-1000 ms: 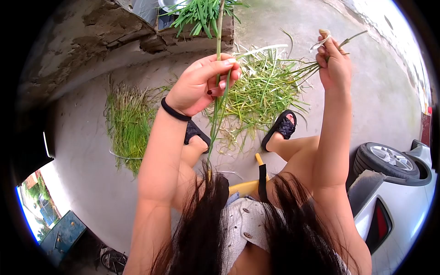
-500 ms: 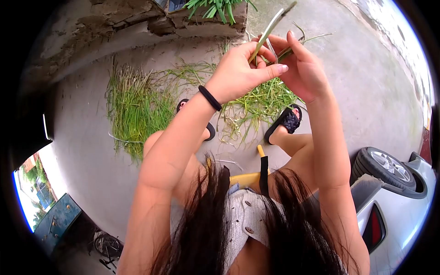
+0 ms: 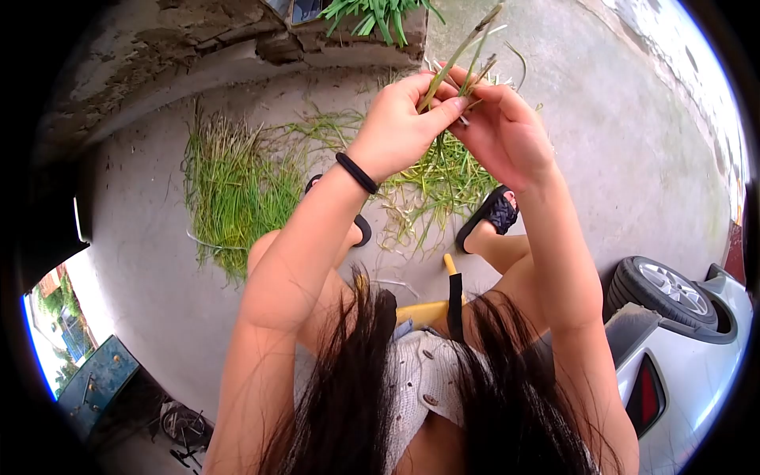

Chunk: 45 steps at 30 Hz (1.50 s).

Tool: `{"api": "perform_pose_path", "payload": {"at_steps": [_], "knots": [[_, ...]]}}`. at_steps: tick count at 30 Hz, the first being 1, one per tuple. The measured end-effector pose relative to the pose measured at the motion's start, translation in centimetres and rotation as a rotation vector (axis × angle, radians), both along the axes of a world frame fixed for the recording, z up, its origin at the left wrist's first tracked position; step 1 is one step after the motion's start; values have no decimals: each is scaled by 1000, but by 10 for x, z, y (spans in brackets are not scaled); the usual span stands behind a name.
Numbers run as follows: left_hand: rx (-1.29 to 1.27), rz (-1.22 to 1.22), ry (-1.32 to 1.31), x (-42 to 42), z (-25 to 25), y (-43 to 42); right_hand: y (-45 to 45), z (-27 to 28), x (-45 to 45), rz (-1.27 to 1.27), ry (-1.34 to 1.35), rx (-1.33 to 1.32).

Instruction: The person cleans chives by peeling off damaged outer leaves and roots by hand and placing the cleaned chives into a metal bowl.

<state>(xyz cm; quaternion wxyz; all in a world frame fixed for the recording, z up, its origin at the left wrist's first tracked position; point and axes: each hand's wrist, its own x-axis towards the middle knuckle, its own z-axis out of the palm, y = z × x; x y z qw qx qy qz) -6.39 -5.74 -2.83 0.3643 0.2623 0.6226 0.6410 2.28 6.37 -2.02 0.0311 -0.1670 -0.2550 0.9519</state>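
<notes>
Both hands meet above the loose pile of green and pale stalks [image 3: 443, 178] on the ground. My left hand [image 3: 402, 123], with a black band at the wrist, pinches a green stalk [image 3: 459, 57] that slants up to the right. Close against it, my right hand [image 3: 504, 131] has its fingers bent round thin stalks whose brownish ends stick up between the hands. Where the fingertips meet, the stalks overlap and are partly hidden. A neater bundle of long green stalks [image 3: 237, 186] lies on the ground at the left.
Green leaves [image 3: 380, 16] hang over the edge of a rough ledge [image 3: 356, 49] at the top. My sandalled feet stand near the pile, with a yellow seat [image 3: 423, 313] beneath me. At the right is a silver car [image 3: 697, 380] near a wheel [image 3: 669, 286].
Over the last second my right hand has come in from the right to meet my left hand. Since half a second ago, the stalks have been drawn together upright between the fingers.
</notes>
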Motion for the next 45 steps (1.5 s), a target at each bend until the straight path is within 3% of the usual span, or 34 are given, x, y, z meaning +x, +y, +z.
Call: {"api": "perform_pose_path", "payload": {"at_steps": [5, 14, 17, 21, 23, 28, 34, 38, 45], "knots": [[-66, 15, -103, -5, 7, -5, 9, 5, -2, -6, 46, 41], [-51, 27, -77, -3, -2, -1, -14, 1, 0, -29, -79, 467], [-42, 30, -66, -2, -5, -1, -15, 0, -2, -76, -138, 634], [-97, 24, -76, -5, 5, -3, 9, 2, -3, -216, -185, 621], [-137, 22, -68, -6, 10, -4, 23, -1, 0, -303, -202, 772], [-110, -50, 17, -5, 1, -3, 23, 11, 2, -52, -281, 863], [-151, -12, -33, -3, 8, -4, 25, 9, 3, -1, -269, 865], [-102, 84, 111, -10, 3, -5, 26, 14, 5, 102, -260, 876], [170, 255, -320, -12, 7, -3, 20, 21, 7, 230, -288, 898]]}}
